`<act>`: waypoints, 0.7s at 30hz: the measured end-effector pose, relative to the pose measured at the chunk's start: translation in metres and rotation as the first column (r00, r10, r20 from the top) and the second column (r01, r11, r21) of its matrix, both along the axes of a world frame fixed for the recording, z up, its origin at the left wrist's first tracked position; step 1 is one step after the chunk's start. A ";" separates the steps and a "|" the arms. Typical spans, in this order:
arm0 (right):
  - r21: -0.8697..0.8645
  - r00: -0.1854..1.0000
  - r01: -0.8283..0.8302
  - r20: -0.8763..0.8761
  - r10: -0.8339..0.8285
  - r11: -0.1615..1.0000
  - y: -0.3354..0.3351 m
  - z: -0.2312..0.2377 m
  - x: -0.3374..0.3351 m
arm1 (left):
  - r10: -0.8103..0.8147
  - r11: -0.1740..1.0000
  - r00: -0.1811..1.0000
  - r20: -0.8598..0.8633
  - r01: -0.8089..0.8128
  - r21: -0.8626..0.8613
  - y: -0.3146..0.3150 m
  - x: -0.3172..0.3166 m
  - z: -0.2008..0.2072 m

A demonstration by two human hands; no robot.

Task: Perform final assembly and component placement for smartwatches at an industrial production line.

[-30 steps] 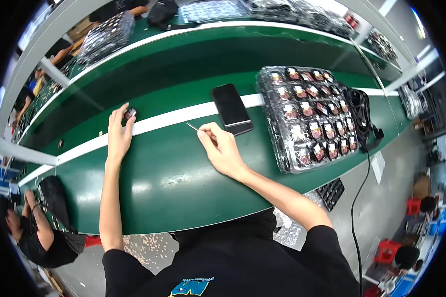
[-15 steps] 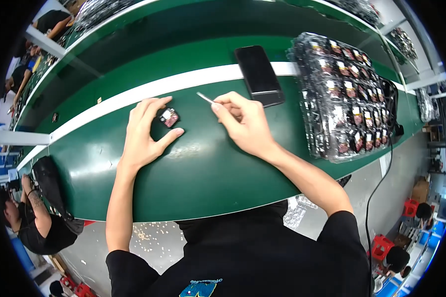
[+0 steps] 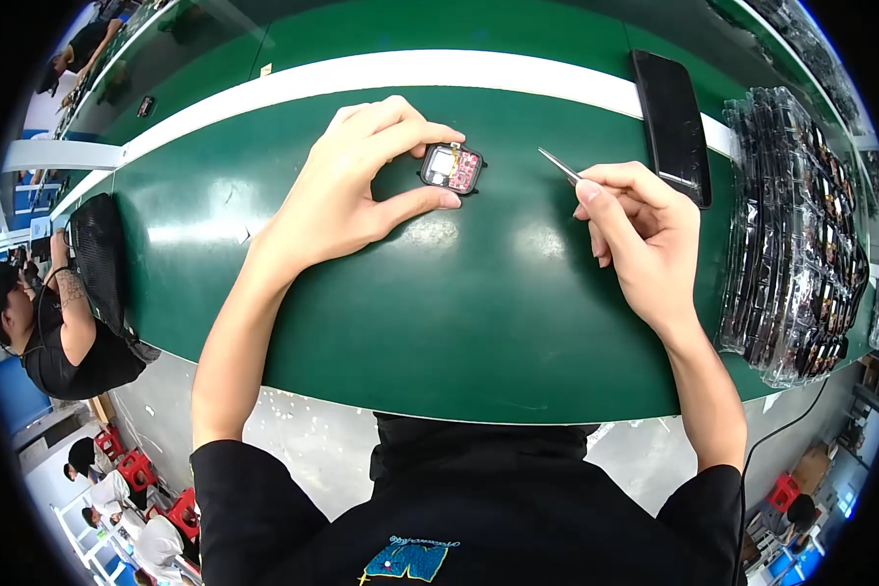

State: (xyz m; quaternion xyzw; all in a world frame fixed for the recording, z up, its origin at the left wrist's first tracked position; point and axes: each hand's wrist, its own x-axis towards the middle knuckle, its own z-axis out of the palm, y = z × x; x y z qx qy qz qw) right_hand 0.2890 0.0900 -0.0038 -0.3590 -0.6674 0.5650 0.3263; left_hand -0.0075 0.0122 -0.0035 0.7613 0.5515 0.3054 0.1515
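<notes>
Left fingers [image 3: 415, 203] are closed on a black square module [image 3: 453, 169], scratchable if a silver metal tool [image 3: 560, 166], pinched rightward by right fingers [image 3: 625, 175], slips.

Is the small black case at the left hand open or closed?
Open on top: the case shows its pink and white innards, with no cover visible over them.

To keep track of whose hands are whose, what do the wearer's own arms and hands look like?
The left hand and right hand are ungloved, and the forearms are bare, with no cables or markings visible on them. The sleeves are short and black, part of a black shirt with a blue-and-yellow emblem.
</notes>
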 end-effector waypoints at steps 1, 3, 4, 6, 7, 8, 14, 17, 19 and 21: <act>-0.005 1.000 -0.003 0.000 0.003 1.000 -0.001 0.000 0.000 | 0.003 1.000 1.000 0.000 -0.003 -0.005 -0.001 0.002 -0.001; 0.020 0.999 -0.016 0.041 0.015 1.000 -0.002 0.000 0.002 | 0.035 0.999 0.999 0.028 -0.036 0.031 -0.004 0.008 -0.003; 0.014 1.000 -0.023 0.018 0.023 1.000 -0.003 0.003 0.001 | 0.024 1.000 1.000 0.016 -0.025 0.013 -0.006 0.012 0.000; 0.024 0.999 -0.035 0.012 0.035 0.999 -0.005 0.005 0.001 | -0.011 0.999 0.999 0.043 0.012 -0.033 -0.009 0.021 0.003; 0.040 0.999 -0.048 0.004 0.048 0.998 -0.006 0.005 0.001 | -0.045 0.996 0.997 0.068 0.049 -0.071 -0.010 0.025 0.003; 0.033 0.999 -0.044 0.011 0.044 0.998 -0.007 0.003 0.002 | -0.060 0.994 0.996 0.070 0.066 -0.086 -0.011 0.027 0.004; 0.206 0.992 -0.111 0.086 0.095 0.972 -0.007 -0.002 -0.002 | -0.094 0.988 0.994 0.064 0.101 -0.116 -0.009 0.024 0.001; 0.312 0.990 -0.108 0.115 0.076 0.944 -0.009 -0.005 -0.008 | -0.105 0.988 0.992 0.064 0.111 -0.107 -0.009 0.023 0.001; 0.381 0.986 -0.106 0.158 0.048 0.918 -0.009 -0.007 -0.009 | -0.105 0.988 0.991 0.076 0.113 -0.106 -0.008 0.023 -0.002; 0.398 0.980 -0.129 0.192 0.055 0.908 -0.009 -0.004 -0.011 | -0.104 0.988 0.991 0.084 0.112 -0.103 -0.008 0.022 -0.003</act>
